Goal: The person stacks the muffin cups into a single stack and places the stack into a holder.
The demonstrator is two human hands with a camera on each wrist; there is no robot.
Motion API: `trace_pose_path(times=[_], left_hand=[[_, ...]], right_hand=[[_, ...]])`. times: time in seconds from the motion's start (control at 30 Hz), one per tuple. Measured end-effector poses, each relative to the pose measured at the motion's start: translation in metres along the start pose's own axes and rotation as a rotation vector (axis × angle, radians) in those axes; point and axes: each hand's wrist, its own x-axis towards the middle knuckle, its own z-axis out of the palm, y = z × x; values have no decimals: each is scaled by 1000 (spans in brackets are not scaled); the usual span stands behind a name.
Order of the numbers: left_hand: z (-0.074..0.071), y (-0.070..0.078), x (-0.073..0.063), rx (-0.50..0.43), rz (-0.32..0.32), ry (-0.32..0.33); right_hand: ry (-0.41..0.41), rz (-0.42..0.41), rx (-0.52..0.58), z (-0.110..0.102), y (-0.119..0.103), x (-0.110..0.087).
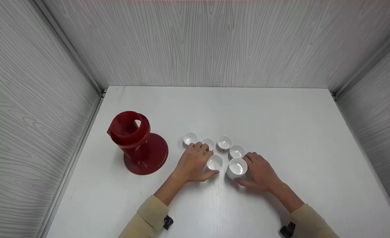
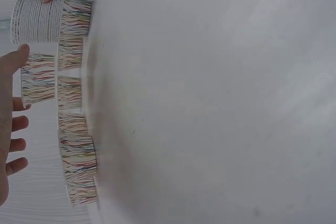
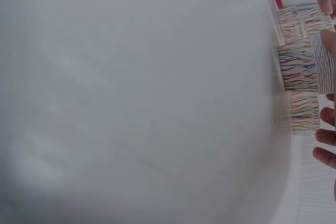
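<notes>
Left hand (image 1: 195,163) pinches a small round white paper cup (image 1: 214,163) with multicoloured streaks above the white counter (image 1: 297,138).
Beside it, the right hand (image 1: 261,173) grips a nested stack of matching cups (image 1: 237,168); loose cups (image 1: 224,143) stand just beyond, a red plastic funnel-topped stand (image 1: 134,141) farther left.

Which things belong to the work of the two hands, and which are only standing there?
Likely in the work:
patterned paper cup in the left hand
stacked paper cups in the right hand
other patterned paper cups

Seemingly aside:
red round-based stand, untouched
</notes>
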Motion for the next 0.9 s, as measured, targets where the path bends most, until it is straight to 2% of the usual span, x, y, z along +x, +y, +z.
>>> trace_pose_path(times=[0.33,0.9], left_hand=[[-8,1,1,3,16,11],[-20,1,7,-21,14,85]], right_hand=[[37,-33,-20,2,1,0],[-10,4,18,-1,-1,1]])
